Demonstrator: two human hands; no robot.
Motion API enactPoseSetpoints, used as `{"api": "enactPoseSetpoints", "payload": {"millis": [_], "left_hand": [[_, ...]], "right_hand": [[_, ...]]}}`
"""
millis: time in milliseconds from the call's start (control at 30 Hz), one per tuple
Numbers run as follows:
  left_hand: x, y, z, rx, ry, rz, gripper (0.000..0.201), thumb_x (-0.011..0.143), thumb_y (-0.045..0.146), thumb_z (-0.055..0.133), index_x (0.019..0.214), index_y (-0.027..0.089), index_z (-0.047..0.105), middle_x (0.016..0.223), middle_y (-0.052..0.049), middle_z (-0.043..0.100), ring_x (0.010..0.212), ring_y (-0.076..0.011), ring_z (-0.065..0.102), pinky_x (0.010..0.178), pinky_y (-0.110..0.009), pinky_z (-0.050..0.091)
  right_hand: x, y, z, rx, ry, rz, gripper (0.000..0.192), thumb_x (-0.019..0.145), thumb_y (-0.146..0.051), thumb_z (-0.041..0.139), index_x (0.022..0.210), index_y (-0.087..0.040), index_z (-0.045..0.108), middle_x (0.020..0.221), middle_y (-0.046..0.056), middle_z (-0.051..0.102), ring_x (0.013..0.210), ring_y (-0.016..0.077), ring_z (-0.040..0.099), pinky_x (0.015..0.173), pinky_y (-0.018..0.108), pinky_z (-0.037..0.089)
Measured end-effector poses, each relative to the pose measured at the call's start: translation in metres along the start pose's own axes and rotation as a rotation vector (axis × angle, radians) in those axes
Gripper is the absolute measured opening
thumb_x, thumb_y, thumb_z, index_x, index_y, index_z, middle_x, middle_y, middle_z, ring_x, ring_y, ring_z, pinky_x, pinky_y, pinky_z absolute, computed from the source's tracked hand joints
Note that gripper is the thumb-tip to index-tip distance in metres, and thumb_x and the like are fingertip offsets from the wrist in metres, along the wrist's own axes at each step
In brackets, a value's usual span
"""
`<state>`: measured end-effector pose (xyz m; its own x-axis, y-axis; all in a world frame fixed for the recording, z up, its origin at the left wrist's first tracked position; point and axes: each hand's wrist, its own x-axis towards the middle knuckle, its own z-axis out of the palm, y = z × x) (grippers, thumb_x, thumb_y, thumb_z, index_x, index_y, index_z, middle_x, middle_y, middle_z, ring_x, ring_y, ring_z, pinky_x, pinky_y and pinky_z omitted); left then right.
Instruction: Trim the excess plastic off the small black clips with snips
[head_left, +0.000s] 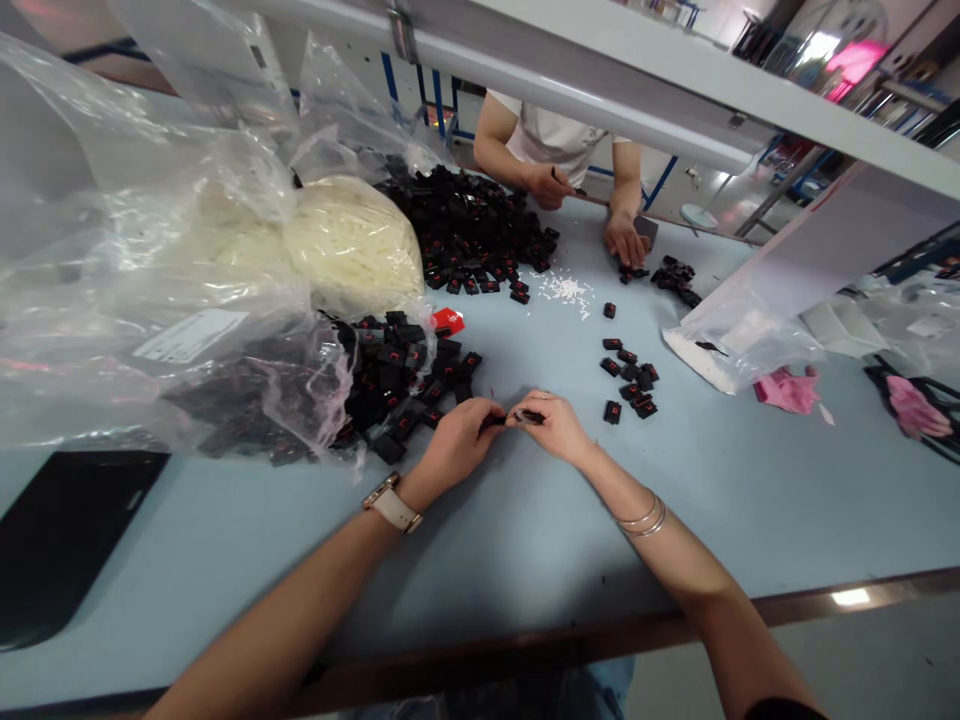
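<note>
The workstation is a pale blue table (525, 520) under a white shelf rail (600, 90), shared with a co-worker (555, 140) seated opposite. At the left lies a large clear bag (150, 280), spilling black parts, with a bag of white pieces (352, 245) behind it. A big heap of black-and-red parts (472, 235) sits mid-table; a small cluster (630, 385) lies just right of the hands. Both hands meet above the table near its front edge. The left hand (454, 445) pinches one end of a small black part (499, 420); the right hand (555, 425) pinches a thin dark piece (529, 416) against it. Both grips are closed on these items, which are held clear of the surface. For a clean fit, it appears best to keep the two pieces aligned end to end, support the part close to the joint, and press with fingertips only, wrists steady.
</note>
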<state>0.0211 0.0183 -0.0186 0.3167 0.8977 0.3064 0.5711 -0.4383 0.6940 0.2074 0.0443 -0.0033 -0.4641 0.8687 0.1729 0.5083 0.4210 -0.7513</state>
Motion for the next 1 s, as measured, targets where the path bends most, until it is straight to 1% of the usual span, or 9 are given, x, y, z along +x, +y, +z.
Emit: {"api": "enactPoseSetpoints", "payload": {"millis": [233, 367, 533, 667, 767, 867, 1000], "left_hand": [[0.0003, -0.0002, 0.0004, 0.000, -0.002, -0.001, 0.003, 0.085, 0.018, 0.054, 0.085, 0.019, 0.057, 0.080, -0.003, 0.063, 0.075, -0.0174, 0.061, 0.067, -0.029, 0.049], [0.0004, -0.0002, 0.0007, 0.003, -0.003, -0.008, 0.002, 0.085, 0.019, 0.055, 0.085, 0.018, 0.057, 0.080, -0.003, 0.063, 0.075, -0.0178, 0.061, 0.067, -0.029, 0.049], [0.0012, 0.0006, -0.0002, -0.001, -0.008, -0.012, 0.003, 0.084, 0.017, 0.055, 0.085, 0.019, 0.057, 0.081, -0.003, 0.064, 0.075, -0.0177, 0.062, 0.067, -0.029, 0.050], [0.0017, 0.0014, -0.0012, 0.004, -0.015, -0.008, 0.004, 0.083, 0.016, 0.055, 0.084, 0.019, 0.057, 0.080, -0.003, 0.063, 0.076, -0.0177, 0.062, 0.067, -0.029, 0.050], [0.0017, 0.0017, -0.0013, 0.013, -0.010, -0.007, 0.005, 0.083, 0.015, 0.055, 0.084, 0.019, 0.056, 0.080, -0.003, 0.063, 0.076, -0.0180, 0.062, 0.068, -0.030, 0.050], [0.0015, 0.0015, -0.0006, 0.005, -0.002, -0.007, 0.004, 0.083, 0.016, 0.055, 0.084, 0.019, 0.056, 0.080, -0.003, 0.063, 0.076, -0.0183, 0.061, 0.067, -0.030, 0.050], [0.0010, -0.0002, 0.0007, 0.010, -0.001, 0.009, 0.005, 0.083, 0.014, 0.054, 0.084, 0.019, 0.055, 0.081, -0.003, 0.062, 0.077, -0.0185, 0.061, 0.067, -0.030, 0.050]], "right_hand": [[0.0014, -0.0030, 0.0001, 0.049, 0.006, 0.032, 0.009, 0.081, -0.026, 0.069, 0.079, -0.020, 0.075, 0.075, 0.002, 0.064, 0.071, 0.0125, 0.059, 0.068, 0.024, 0.045], [0.0017, -0.0032, -0.0003, 0.084, 0.005, 0.033, 0.009, 0.081, -0.026, 0.069, 0.079, -0.019, 0.075, 0.075, 0.002, 0.064, 0.072, 0.0124, 0.059, 0.070, 0.024, 0.045], [0.0021, -0.0034, -0.0019, 0.093, -0.013, 0.049, 0.010, 0.082, -0.027, 0.067, 0.081, -0.020, 0.075, 0.076, 0.001, 0.064, 0.070, 0.0115, 0.058, 0.068, 0.023, 0.045], [0.0027, -0.0028, -0.0019, 0.071, -0.034, 0.047, 0.008, 0.081, -0.025, 0.069, 0.080, -0.020, 0.074, 0.076, 0.001, 0.063, 0.067, 0.0104, 0.056, 0.063, 0.022, 0.043], [0.0019, -0.0013, 0.0008, 0.049, 0.003, 0.038, 0.009, 0.079, -0.028, 0.071, 0.078, -0.019, 0.073, 0.072, 0.000, 0.061, 0.065, 0.0104, 0.055, 0.062, 0.022, 0.042], [0.0002, 0.0012, 0.0037, 0.026, 0.065, 0.038, 0.017, 0.078, -0.035, 0.072, 0.077, -0.019, 0.072, 0.068, -0.001, 0.060, 0.063, 0.0104, 0.054, 0.061, 0.022, 0.041], [-0.0022, 0.0050, 0.0049, -0.004, 0.090, 0.038, 0.022, 0.075, -0.040, 0.073, 0.076, -0.018, 0.071, 0.065, -0.001, 0.060, 0.060, 0.0102, 0.053, 0.060, 0.022, 0.041]]}}
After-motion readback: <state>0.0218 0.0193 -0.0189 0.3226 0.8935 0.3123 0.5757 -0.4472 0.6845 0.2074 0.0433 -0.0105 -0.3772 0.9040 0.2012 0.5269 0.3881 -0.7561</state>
